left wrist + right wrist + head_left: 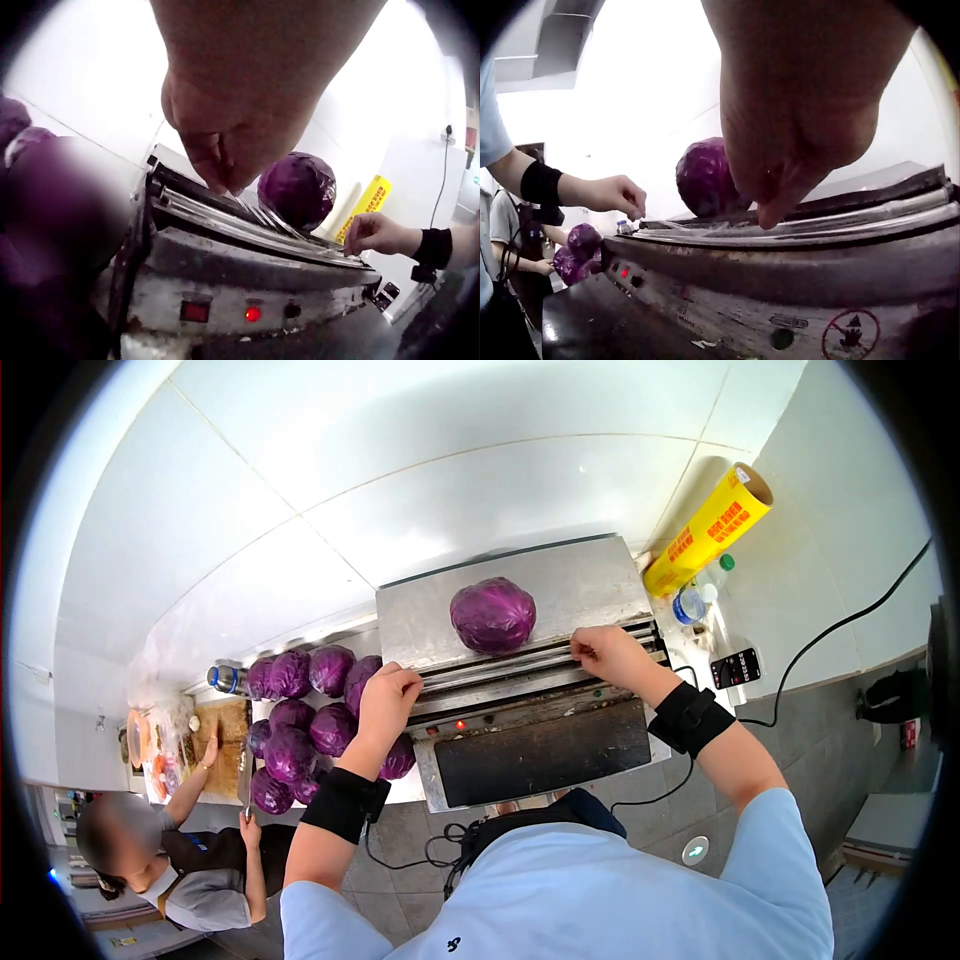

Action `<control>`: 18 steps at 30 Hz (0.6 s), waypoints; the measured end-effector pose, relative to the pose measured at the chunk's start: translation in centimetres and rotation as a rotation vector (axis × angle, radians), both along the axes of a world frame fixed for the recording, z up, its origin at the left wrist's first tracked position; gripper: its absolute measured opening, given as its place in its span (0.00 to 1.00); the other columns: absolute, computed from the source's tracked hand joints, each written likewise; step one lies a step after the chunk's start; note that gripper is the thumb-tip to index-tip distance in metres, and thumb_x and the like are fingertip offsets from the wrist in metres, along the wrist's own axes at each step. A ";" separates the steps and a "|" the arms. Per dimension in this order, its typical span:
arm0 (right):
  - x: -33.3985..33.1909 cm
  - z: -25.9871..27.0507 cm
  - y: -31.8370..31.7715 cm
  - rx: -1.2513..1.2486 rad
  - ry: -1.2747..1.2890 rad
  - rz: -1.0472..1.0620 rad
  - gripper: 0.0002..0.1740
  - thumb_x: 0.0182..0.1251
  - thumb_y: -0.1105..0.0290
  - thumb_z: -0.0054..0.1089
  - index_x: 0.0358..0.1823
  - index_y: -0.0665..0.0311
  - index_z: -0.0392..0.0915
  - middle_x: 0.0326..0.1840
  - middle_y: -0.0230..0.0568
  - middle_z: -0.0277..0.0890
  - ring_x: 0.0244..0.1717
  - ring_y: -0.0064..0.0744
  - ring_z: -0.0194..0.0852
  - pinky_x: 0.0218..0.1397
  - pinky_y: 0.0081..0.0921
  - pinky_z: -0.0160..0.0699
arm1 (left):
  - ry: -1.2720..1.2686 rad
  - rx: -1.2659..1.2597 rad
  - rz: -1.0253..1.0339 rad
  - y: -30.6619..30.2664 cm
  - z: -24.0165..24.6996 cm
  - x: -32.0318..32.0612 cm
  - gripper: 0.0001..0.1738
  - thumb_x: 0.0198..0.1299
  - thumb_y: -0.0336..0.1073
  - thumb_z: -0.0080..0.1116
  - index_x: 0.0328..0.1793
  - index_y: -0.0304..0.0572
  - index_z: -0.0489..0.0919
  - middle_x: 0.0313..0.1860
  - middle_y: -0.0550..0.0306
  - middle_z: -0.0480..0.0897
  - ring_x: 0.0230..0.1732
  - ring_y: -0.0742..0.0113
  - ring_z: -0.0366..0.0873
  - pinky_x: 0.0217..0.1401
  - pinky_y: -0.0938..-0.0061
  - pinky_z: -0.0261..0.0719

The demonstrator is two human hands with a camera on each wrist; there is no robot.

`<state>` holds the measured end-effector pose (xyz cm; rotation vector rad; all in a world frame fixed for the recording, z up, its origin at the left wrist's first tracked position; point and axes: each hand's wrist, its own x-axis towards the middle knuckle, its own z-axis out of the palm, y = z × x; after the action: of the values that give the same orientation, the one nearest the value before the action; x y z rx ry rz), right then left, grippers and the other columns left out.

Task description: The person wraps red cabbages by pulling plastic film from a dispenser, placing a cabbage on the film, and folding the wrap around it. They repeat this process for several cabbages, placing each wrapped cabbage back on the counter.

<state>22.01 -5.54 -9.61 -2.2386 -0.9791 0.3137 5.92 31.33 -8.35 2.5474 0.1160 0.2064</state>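
A purple cabbage (493, 616) sits on the metal top plate (420, 622) of a wrapping machine (540, 751), behind its rollers. My left hand (389, 705) is at the left end of the rollers, thumb and fingertips pinching the edge of clear cling film (264, 216). At the right end, my right hand (612, 658) pinches the film's other side. The film stretches low over the rollers between both hands, showing as shiny streaks in the left wrist view. On the machine's front a small red light (460, 725) glows.
Several purple cabbages (289, 754) are heaped left of the machine. A yellow film tube (708, 530), a bottle (690, 604) and a phone (736, 669) stand or lie to the right. At far left another person (200, 860) holds a knife at a cutting board (222, 745).
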 end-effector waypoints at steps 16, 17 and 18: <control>-4.3 0.6 -1.5 -0.048 -0.340 0.043 0.04 0.63 0.72 0.66 0.38 0.63 0.85 0.37 0.40 0.80 0.40 0.47 0.84 0.43 0.39 0.84 | -0.221 0.120 -0.106 -0.9 -1.0 -4.6 0.03 0.60 0.28 0.67 0.40 0.38 0.87 0.34 0.51 0.80 0.37 0.49 0.83 0.39 0.60 0.81; -4.8 0.9 -1.6 -0.064 -0.335 0.035 0.05 0.64 0.72 0.65 0.38 0.63 0.85 0.37 0.41 0.79 0.41 0.47 0.83 0.44 0.40 0.84 | -0.251 0.116 -0.112 -1.1 -0.9 -5.0 0.04 0.59 0.28 0.68 0.40 0.38 0.87 0.34 0.52 0.79 0.37 0.50 0.82 0.38 0.60 0.80; -5.2 1.0 -1.7 -0.079 -0.328 0.025 0.05 0.64 0.72 0.64 0.39 0.63 0.85 0.37 0.41 0.78 0.42 0.48 0.83 0.45 0.40 0.84 | -0.257 0.124 -0.111 -1.1 -0.9 -5.3 0.04 0.59 0.27 0.68 0.40 0.38 0.87 0.33 0.52 0.79 0.36 0.50 0.82 0.38 0.61 0.80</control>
<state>16.83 -7.23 -8.64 -2.3996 -1.1821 -0.0074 0.60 30.19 -9.23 2.6141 -0.1415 0.5085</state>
